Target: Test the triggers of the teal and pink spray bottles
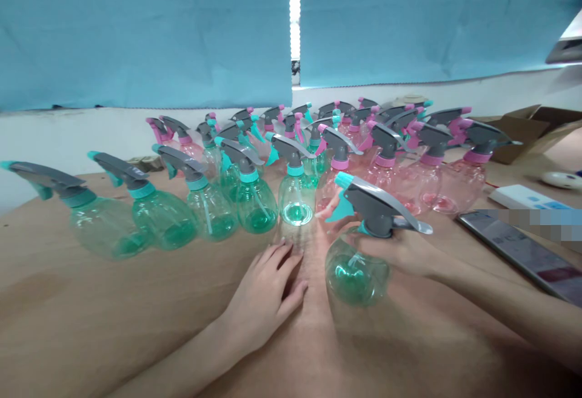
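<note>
Right hand (400, 251) grips a tilted green plastic spray bottle (357, 270) at the neck; left hand (264, 298) rests open on a wooden tabletop (91, 301), near rows of green spray bottles (161, 219) and pink spray bottles (459, 185).

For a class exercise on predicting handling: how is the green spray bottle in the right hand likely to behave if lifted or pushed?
The green spray bottle in the right hand looks empty, so it is probably light for its size. Its thin, clear plastic may flex slightly under a squeeze. With a rounded body and a bulky grey trigger head, it would probably tip and roll easily.
</note>
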Available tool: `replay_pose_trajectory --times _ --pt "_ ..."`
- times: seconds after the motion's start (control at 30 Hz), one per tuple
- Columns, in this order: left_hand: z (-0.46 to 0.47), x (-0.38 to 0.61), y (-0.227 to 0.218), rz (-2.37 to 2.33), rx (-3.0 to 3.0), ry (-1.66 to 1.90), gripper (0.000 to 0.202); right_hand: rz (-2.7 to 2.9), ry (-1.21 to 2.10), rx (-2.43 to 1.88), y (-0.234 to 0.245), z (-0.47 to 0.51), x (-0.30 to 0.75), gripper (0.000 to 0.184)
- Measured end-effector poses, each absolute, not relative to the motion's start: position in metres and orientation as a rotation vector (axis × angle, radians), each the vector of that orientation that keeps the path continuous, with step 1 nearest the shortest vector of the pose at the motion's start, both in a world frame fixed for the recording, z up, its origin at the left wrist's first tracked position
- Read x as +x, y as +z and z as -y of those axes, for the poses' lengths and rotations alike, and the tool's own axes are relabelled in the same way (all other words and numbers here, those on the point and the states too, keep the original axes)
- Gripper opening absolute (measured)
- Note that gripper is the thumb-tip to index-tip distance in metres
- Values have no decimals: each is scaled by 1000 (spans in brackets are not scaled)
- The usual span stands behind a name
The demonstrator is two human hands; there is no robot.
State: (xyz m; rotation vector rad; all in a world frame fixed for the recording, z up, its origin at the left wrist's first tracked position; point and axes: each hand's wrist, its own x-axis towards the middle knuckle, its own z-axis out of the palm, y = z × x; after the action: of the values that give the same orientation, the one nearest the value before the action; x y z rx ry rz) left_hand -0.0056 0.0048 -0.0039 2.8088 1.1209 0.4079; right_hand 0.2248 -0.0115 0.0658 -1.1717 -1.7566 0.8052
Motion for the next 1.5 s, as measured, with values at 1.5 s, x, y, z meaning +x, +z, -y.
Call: replay_pose_trajectory --times 1.5 --pt "-4 -6 -5 -1129 2824 392 39 1695 618 -1199 62 9 219 8"
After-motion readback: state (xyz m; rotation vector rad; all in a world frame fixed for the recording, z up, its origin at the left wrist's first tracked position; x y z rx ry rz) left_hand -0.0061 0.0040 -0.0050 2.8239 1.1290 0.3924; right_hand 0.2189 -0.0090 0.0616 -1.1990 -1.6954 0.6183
